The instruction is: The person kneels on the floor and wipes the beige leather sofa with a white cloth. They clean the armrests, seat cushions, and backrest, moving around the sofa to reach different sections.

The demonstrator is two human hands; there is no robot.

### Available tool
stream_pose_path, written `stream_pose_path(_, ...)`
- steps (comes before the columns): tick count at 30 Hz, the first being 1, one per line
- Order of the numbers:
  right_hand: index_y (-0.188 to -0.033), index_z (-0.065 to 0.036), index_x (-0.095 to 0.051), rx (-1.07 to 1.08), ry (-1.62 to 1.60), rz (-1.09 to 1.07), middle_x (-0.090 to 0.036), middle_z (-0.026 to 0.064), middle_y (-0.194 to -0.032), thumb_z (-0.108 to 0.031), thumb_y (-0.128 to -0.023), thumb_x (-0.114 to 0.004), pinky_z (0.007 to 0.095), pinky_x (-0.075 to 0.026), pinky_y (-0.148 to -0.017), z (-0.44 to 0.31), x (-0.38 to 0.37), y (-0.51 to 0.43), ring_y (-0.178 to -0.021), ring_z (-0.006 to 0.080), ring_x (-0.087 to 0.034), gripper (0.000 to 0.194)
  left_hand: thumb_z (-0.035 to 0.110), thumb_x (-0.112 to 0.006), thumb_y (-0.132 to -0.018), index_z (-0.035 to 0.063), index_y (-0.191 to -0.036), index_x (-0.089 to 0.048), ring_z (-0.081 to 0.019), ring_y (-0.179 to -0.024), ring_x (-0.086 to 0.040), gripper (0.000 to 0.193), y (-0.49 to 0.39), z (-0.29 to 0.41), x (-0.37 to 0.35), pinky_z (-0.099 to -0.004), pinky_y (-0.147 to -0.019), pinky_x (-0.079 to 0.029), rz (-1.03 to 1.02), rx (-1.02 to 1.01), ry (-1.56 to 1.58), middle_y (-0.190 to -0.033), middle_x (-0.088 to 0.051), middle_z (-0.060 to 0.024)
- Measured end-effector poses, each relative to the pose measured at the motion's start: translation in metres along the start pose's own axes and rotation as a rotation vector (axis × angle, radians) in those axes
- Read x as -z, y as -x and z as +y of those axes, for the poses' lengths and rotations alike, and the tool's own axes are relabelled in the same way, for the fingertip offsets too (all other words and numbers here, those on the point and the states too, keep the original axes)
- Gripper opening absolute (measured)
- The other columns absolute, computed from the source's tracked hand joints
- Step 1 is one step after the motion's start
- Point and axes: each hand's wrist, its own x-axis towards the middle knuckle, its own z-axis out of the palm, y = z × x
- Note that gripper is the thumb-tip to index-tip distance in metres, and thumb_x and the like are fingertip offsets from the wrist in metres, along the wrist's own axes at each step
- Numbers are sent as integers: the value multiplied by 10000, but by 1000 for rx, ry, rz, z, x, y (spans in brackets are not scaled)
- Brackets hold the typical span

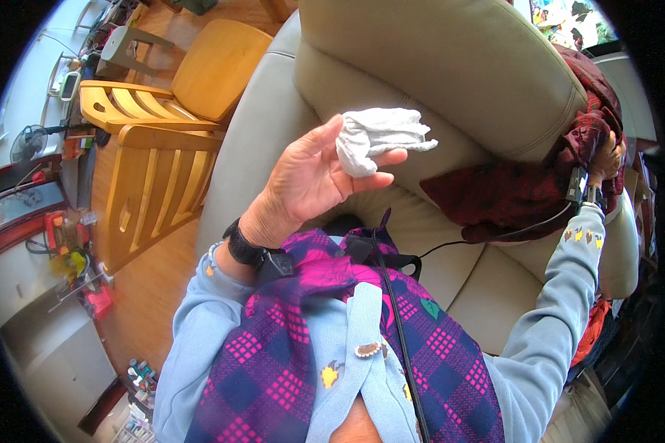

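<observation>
My left hand (pixel 313 171) is raised over the sofa, palm turned up. It holds a folded white cloth (pixel 385 133) between the thumb and fingers. Far to the right, my right hand (pixel 607 158) grips a bunched part of a dark red plaid cloth (pixel 493 194). That cloth drapes over the right side of the sofa and spreads onto its seat. My right fingertips are partly hidden by the folds. Each wrist bears a black strapped device, and a thin cable runs from the right one.
The beige leather sofa (pixel 388 50) fills the middle. Wooden slatted chairs (pixel 166 188) stand at the left on a wood floor (pixel 149 288), with a grey stool (pixel 124 47) behind. A black cable (pixel 393 310) hangs down my front. Orange fabric (pixel 590 332) lies at the far right.
</observation>
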Motion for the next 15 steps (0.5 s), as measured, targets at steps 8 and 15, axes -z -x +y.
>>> stream_pose_path(8,-1264,-337,-463,86,77,44,-633,146,-1100,-242,-962,-503,467,-544,-620,13,-15,2,-853,373,-665,319,282,-478,-1008,20,-1404,-406,-302,-1208,-559,480,-14,-7,42,-480,-1013,-447,8,-38,-73,-1332,-557,-188)
stream_pose_path(15,-1289,-359,-429,93,111,10,-640,129,-1031,-236,-969,-491,480,-542,-627,31,-35,6,-864,360,-661,349,247,-469,-1012,-8,-1407,-398,-285,-1205,-548,476,-10,-17,39,-398,-1006,-445,97,-179,-169,-1336,-547,-165)
